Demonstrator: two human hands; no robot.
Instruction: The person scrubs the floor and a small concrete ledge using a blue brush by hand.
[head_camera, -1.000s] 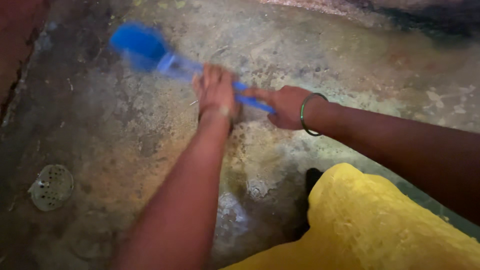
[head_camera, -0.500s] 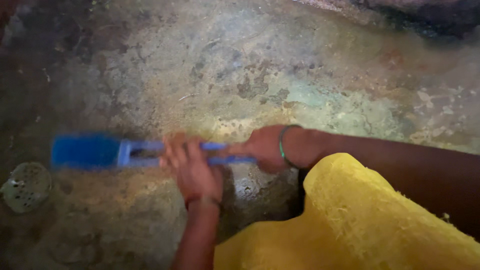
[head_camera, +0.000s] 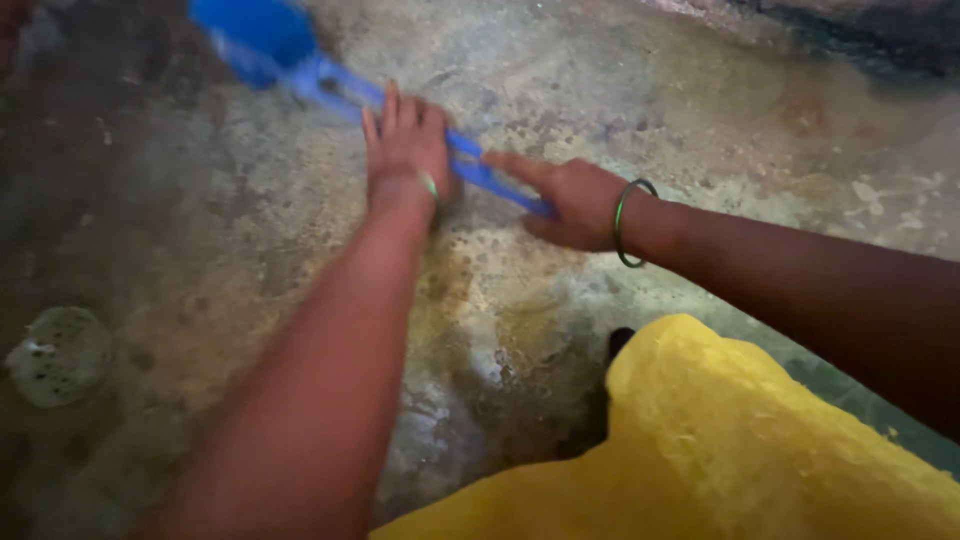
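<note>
Blue brush (head_camera: 262, 40) handle gripped by both hands, left (head_camera: 408, 145) ahead of right (head_camera: 565, 198), arms outstretched.

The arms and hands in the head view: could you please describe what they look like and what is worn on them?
Both arms are bare, with no sleeves showing. The right hand has a thin green bangle round its wrist. The left hand wears a narrower green band at its wrist. No gloves or rings are visible.

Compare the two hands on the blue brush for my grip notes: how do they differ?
The left hand lies on the middle of the blue brush handle, nearer its head; the right hand takes the handle's tail end. The left arm runs up the picture, the right comes from the side. Both wrists wear a bangle.
</note>
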